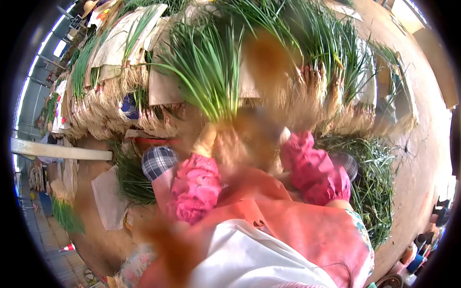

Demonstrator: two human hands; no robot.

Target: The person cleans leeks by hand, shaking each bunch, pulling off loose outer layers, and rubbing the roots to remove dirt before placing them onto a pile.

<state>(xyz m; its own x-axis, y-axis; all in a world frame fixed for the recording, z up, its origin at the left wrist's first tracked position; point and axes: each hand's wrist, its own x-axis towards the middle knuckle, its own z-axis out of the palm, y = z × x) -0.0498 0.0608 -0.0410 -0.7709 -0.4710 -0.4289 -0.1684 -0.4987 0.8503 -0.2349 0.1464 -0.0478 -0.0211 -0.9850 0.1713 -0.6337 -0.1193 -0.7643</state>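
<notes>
At the neck of the bunch (pixel 206 79), where leaves (pixel 218 89) meet stems, your left hand (pixel 206 136) has its fingers closed around the stalks. The bunch stands in front of your apron (pixel 307 221), leaves up and away from you, roots (pixel 229 146) down toward you. Your right hand (pixel 285 136) is to the right of the bunch, at about the same height; it is partly blurred, so I cannot tell if its fingers are open or closed, or if they touch the roots.

Keep the left grip firm but not hard, I would say, because the stems may bruise and the leaves may bend. It is better to hold at this neck than higher, where the leaves spread and could slip out. Let the right fingers work from the side, below the grip, and pull roots gently, since they look thin and may tangle. Mind also the sheet (pixel 165 86) behind the bunch, and the row of other bunches (pixel 312 81) to its right: long leaf tips could catch there.
</notes>
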